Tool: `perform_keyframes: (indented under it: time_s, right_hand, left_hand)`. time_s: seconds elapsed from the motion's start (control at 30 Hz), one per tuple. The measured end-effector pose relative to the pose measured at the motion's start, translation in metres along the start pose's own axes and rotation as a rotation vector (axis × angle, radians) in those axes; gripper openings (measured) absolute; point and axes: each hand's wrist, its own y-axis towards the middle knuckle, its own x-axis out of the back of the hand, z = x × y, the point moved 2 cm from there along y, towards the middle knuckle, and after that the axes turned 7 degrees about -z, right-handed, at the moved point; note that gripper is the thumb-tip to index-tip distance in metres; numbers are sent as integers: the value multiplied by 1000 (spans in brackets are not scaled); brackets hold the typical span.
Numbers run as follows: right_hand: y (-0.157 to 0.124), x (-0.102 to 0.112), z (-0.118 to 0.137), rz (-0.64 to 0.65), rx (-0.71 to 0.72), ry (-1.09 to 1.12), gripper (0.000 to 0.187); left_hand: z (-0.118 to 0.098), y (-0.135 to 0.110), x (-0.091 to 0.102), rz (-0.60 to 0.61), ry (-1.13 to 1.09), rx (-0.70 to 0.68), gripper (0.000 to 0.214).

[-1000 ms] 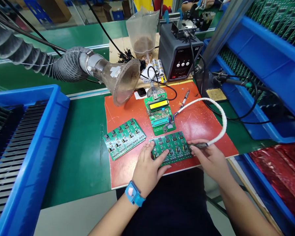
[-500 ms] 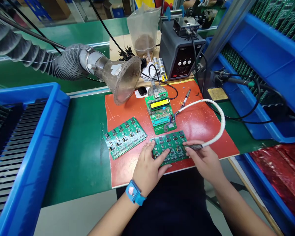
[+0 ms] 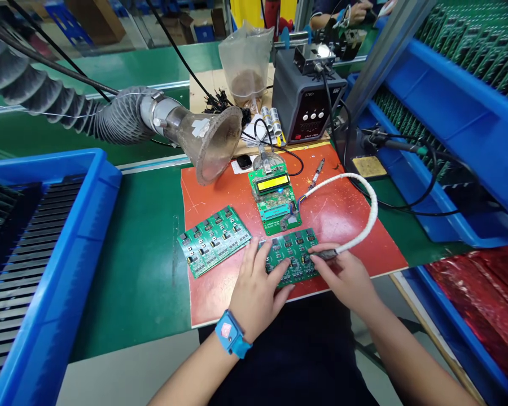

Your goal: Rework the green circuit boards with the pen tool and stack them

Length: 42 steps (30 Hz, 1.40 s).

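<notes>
Work at the board looks under way, not finished. Circuit board (image 3: 300, 252) lies flat on the red mat (image 3: 214, 301) close to the desk's (image 3: 146, 242) near edge, between the two hands. It carries a row of repeated units; the handle (image 3: 325, 254) is at the right-hand part of that row. No mark shows which units are dealt with, so the count done stays open. Other boards (image 3: 214, 239), apparently a small pile, lie to the left on the mat, a little farther from the near edge, no hand on them; whether they are finished or waiting, cannot tell. Green module (image 3: 275, 197) sits just beyond the board, toward the desk's far edge, its yellow screen (image 3: 273, 182) lit; any text too small to read. White cable (image 3: 371, 207) loops from the module's right side round to the handle.

Hands apart from each other, both at the board. Left hand (image 3: 257, 282) comes in from the near edge, palm down, fingers spread: index on the board's face, thumb by its near edge, other fingers over its left end. Seems a steadying hold. Right hand (image 3: 347, 281) comes in from the right, thumb and fingers pinched round the handle, which lies nearly level and points left. Its tip is hard to make out behind the fingertips; contact with the board likely, not certain.
</notes>
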Motion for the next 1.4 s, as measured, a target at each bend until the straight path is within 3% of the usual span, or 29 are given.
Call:
perform_keyframes:
  time_s: [0.17,0.37,1.4]
  right_hand:
    - [1,-1,-3,-3,0,18,19]
    - [2,0,-11,40,-40,103,21]
    - [2,3,-14,59,-38,120,23]
  left_hand:
    - [-7,16,-4,170,43,-107,63]
    - [-13,21,-15,118,180,-97,63]
    - [-12,18,-16,34,91,-50,52]
